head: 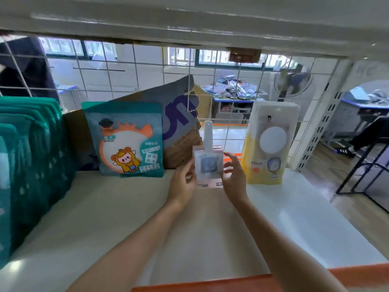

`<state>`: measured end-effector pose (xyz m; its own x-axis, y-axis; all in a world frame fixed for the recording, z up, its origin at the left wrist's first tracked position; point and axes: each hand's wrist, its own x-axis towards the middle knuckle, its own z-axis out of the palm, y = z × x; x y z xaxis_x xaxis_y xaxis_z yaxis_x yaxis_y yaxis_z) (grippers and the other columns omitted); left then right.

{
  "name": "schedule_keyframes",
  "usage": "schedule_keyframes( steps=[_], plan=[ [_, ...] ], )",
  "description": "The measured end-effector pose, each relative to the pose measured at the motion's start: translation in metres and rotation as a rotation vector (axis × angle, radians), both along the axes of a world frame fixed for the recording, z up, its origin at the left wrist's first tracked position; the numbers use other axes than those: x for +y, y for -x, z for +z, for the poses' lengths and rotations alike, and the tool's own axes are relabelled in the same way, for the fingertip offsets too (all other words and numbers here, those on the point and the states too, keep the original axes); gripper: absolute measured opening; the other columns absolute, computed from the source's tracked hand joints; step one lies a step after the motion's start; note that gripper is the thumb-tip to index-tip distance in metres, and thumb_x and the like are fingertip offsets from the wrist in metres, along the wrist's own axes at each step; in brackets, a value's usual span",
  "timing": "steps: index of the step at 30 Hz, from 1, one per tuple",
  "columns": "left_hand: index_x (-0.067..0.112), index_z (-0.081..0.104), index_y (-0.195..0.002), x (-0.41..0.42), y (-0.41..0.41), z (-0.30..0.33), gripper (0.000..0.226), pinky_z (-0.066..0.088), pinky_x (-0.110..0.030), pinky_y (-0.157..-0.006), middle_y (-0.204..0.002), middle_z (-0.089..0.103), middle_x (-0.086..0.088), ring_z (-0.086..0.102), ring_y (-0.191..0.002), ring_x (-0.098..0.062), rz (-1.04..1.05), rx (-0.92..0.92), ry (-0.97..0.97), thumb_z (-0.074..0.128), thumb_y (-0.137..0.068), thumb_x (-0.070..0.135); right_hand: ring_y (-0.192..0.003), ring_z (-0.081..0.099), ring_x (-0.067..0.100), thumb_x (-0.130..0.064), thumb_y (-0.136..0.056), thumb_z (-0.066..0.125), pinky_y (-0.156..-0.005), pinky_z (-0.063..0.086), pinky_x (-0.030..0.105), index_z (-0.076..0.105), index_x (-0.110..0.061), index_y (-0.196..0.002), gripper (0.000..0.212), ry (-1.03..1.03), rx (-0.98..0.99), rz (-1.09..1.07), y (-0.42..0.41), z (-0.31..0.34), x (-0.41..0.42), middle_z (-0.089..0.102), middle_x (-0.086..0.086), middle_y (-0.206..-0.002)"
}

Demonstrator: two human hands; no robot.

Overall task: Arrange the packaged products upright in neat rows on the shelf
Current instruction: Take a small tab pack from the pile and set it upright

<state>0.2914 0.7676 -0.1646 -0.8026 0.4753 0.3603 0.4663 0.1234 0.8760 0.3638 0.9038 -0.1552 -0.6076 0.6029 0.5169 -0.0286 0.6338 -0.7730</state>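
Both hands meet on 1 small pink packet [208, 166] near the back of the shelf [130, 218]. The left hand [183, 182] pinches its left edge with thumb and fingers, and the right hand [234, 173] grips its right edge, so the packet is clamped between them, held upright with its face toward the camera. Whether its bottom edge already touches the shelf or sits just above it cannot be told; the packet is blurred.

Directly behind it a white upright piece [208, 131] rises above its top edge; whether that is part of the packet or a separate item is unclear. To the right, just beside the right hand, a stack of yellow-and-white packets [270, 144] stands upright against the wire grid back [231, 85]. To the left stands a teal packet with a cartoon figure [126, 142], leaning on a torn cardboard sheet [179, 114]. At the far left a row of teal packets [31, 148] stands on edge, front to back.

The step in hand appears to be placing this packet upright in the gap between the teal and yellow stacks. The next move likely calls for settling its base flat, squaring it with the neighbours, and letting go gently enough that the thin packet does not tip.
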Motion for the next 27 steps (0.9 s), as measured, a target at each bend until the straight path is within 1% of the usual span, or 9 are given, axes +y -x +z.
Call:
schedule_keyframes(
  steps=[4,8,11,13,15,17,21,25,27],
  plan=[
    [0.018,0.043,-0.138,0.0076,0.0063,0.0005,0.051,0.045,-0.015,-0.084,-0.127,0.055,-0.011,0.057,-0.105,-0.017,0.011,0.017,0.011,0.055,-0.09,0.004,-0.08,0.059,0.02,0.008,-0.078,0.066,-0.058,0.046,0.013,0.048,-0.008,-0.125,0.053,-0.025,-0.023,-0.026,0.0078,0.0002,0.0047,0.062,0.012,-0.097],
    [0.017,0.041,-0.139,0.0094,0.0095,-0.0008,0.054,0.041,-0.001,-0.077,-0.125,0.057,-0.01,0.056,-0.1,-0.011,0.014,0.044,0.028,0.055,-0.089,0.0,-0.079,0.055,0.015,0.002,-0.081,0.066,-0.06,0.044,0.012,0.047,-0.008,-0.128,0.052,-0.056,-0.038,-0.039,0.009,-0.0021,0.0021,0.061,0.013,-0.097],
    [0.015,0.041,-0.138,0.0087,0.0081,-0.0025,0.055,0.041,-0.007,-0.083,-0.126,0.057,-0.009,0.057,-0.104,-0.015,0.015,0.055,0.034,0.055,-0.089,-0.002,-0.08,0.055,0.015,0.001,-0.083,0.065,-0.065,0.052,0.024,0.045,-0.014,-0.132,0.055,-0.037,-0.066,-0.037,0.0077,-0.0054,0.0019,0.058,0.008,-0.093],
    [0.014,0.04,-0.139,0.0092,0.008,-0.0044,0.056,0.039,-0.01,-0.085,-0.128,0.055,-0.009,0.056,-0.107,-0.017,0.021,0.068,0.048,0.056,-0.088,-0.002,-0.08,0.056,0.015,0.0,-0.084,0.064,-0.069,0.053,0.028,0.044,-0.018,-0.134,0.057,-0.015,-0.088,-0.028,0.0078,-0.0056,0.0019,0.057,0.003,-0.092],
    [0.014,0.038,-0.14,0.0103,0.007,-0.0051,0.057,0.037,-0.007,-0.084,-0.128,0.054,-0.008,0.056,-0.109,-0.018,0.024,0.069,0.057,0.056,-0.088,-0.001,-0.081,0.057,0.014,0.0,-0.085,0.062,-0.072,0.054,0.029,0.043,-0.02,-0.136,0.059,0.013,-0.101,-0.019,0.0076,-0.0055,0.0014,0.058,-0.001,-0.092],
    [0.015,0.037,-0.141,0.0109,0.0057,-0.0051,0.058,0.035,-0.004,-0.084,-0.129,0.052,-0.009,0.053,-0.11,-0.017,0.029,0.072,0.063,0.056,-0.088,-0.001,-0.083,0.058,0.013,0.001,-0.086,0.061,-0.075,0.055,0.03,0.041,-0.022,-0.138,0.061,0.025,-0.11,-0.02,0.0072,-0.0059,0.0009,0.061,0.002,-0.096],
    [0.016,0.034,-0.142,0.0109,0.0046,-0.0049,0.06,0.037,-0.016,-0.093,-0.134,0.048,-0.01,0.05,-0.118,-0.023,0.034,0.088,0.098,0.057,-0.088,0.001,-0.088,0.056,0.01,0.002,-0.087,0.059,-0.077,0.052,0.024,0.038,-0.021,-0.141,0.063,0.033,-0.132,-0.012,0.0052,-0.0048,-0.0015,0.065,0.007,-0.111],
    [0.017,0.032,-0.143,0.0111,0.0017,-0.0026,0.061,0.04,-0.035,-0.103,-0.14,0.042,-0.01,0.047,-0.123,-0.024,0.032,0.072,0.112,0.055,-0.089,0.003,-0.088,0.057,0.01,0.005,-0.085,0.058,-0.074,0.048,0.016,0.038,-0.02,-0.142,0.065,0.024,-0.139,-0.004,0.0032,-0.0029,-0.0022,0.064,0.008,-0.114],
    [0.017,0.03,-0.144,0.0103,-0.0004,-0.0015,0.061,0.04,-0.039,-0.103,-0.142,0.041,-0.009,0.046,-0.125,-0.024,0.026,0.072,0.12,0.055,-0.089,0.003,-0.088,0.057,0.009,0.006,-0.085,0.057,-0.073,0.047,0.015,0.037,-0.021,-0.142,0.066,0.022,-0.149,-0.008,0.0038,-0.0047,-0.0024,0.064,0.008,-0.115]
  ],
)
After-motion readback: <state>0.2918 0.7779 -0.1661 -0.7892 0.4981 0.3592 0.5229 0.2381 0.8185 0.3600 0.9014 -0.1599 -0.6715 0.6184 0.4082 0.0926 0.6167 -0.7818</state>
